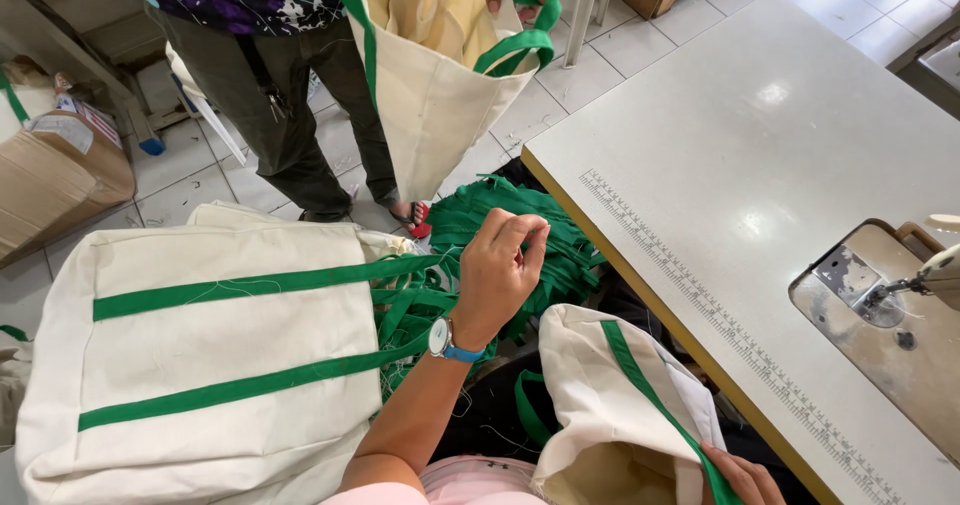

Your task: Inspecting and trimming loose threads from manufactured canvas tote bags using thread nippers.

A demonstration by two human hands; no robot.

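At mid-frame, the left hand (497, 275) pinches something unseen (perhaps thread) above the green straps (520, 227); lower right, the right hand (742, 477) grips a cream tote bag (610, 405), awaiting trimming.

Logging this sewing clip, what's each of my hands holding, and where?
Right hand grips the cream tote bag at its open rim. Left hand is pinched over the green straps; what it pinches cannot be told.
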